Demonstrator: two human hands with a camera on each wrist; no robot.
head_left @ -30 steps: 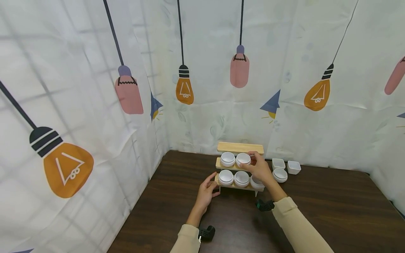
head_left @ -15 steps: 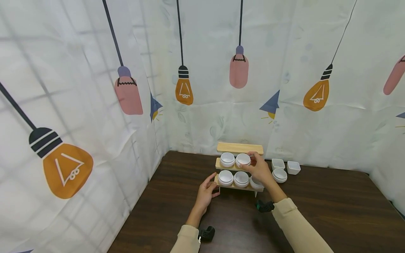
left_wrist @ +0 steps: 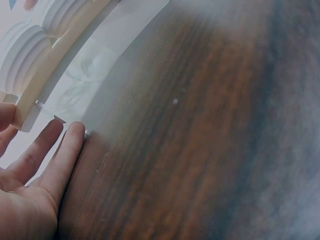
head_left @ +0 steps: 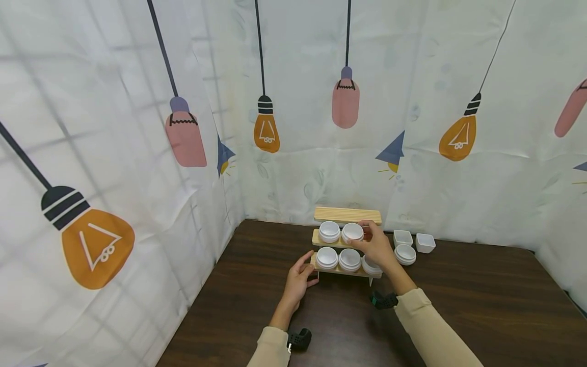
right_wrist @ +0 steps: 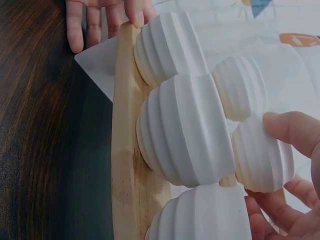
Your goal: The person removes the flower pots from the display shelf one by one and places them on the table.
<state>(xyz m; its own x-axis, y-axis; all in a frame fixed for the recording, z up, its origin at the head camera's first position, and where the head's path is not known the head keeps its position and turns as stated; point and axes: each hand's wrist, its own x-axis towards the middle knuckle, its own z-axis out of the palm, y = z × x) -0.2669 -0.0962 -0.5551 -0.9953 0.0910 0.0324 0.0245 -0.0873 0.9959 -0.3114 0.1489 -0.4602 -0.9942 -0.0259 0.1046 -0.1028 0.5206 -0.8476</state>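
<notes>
A tiered wooden stand (head_left: 349, 214) with pale shelves holds white round ribbed bowls. My left hand (head_left: 296, 284) steadies the left end of its lowest shelf, thumb (left_wrist: 6, 116) against the wood and other fingers spread below. My right hand (head_left: 377, 247) grips the right-hand bowl (head_left: 352, 231) of the middle shelf, with thumb and fingers about its sides. Left of it sits another bowl (head_left: 329, 231). Three bowls line the lowest shelf, among them a middle bowl (right_wrist: 180, 130); the rightmost bowl (head_left: 370, 265) is partly hidden by the right hand.
Right of the stand, a round white bowl (head_left: 405, 254) and two square white dishes, a left dish (head_left: 403, 237) and a right dish (head_left: 425, 243), stand on the dark wooden table (head_left: 477, 290). A printed curtain (head_left: 293, 173) hangs behind and along the left side.
Both hands keep their places on the stand and the bowl. Only a slight shift of the head view is visible.
</notes>
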